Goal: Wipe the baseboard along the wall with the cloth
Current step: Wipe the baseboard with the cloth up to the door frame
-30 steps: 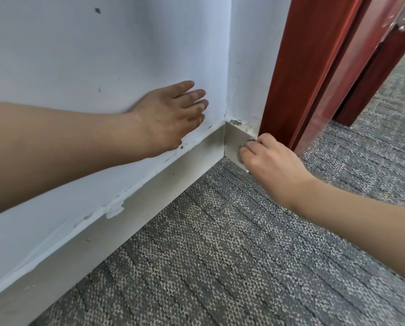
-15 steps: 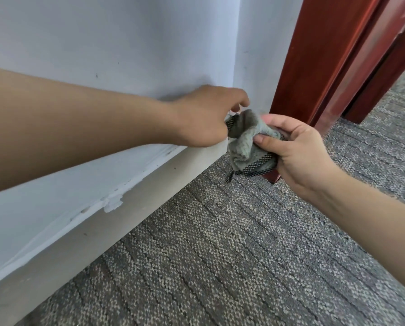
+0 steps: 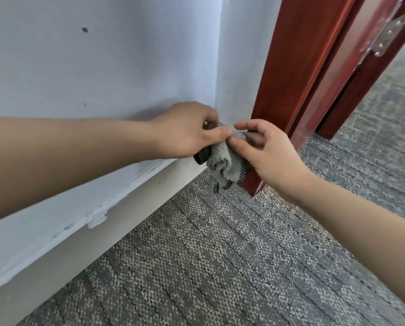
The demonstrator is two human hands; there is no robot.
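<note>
A small grey fluffy cloth point(image 3: 225, 163) with a dark mesh edge hangs bunched up in the air in front of the wall corner. My left hand point(image 3: 187, 130) pinches its upper left part with thumb and fingers. My right hand point(image 3: 267, 154) grips its right side, thumb on the front and index finger stretched over the top. The pale baseboard point(image 3: 62, 257) runs along the foot of the white wall from the lower left toward the corner, which the hands and cloth hide.
A red-brown wooden door frame point(image 3: 288, 74) stands right of the corner, with a metal hinge point(image 3: 389, 34) on the door behind it. Grey patterned carpet point(image 3: 220, 267) covers the floor. Chipped white paint point(image 3: 97, 218) marks the baseboard's top edge.
My right hand has lifted the cloth off the corner baseboard. My left hand has left the wall and taken hold of the cloth, so both hands now hold it together.
</note>
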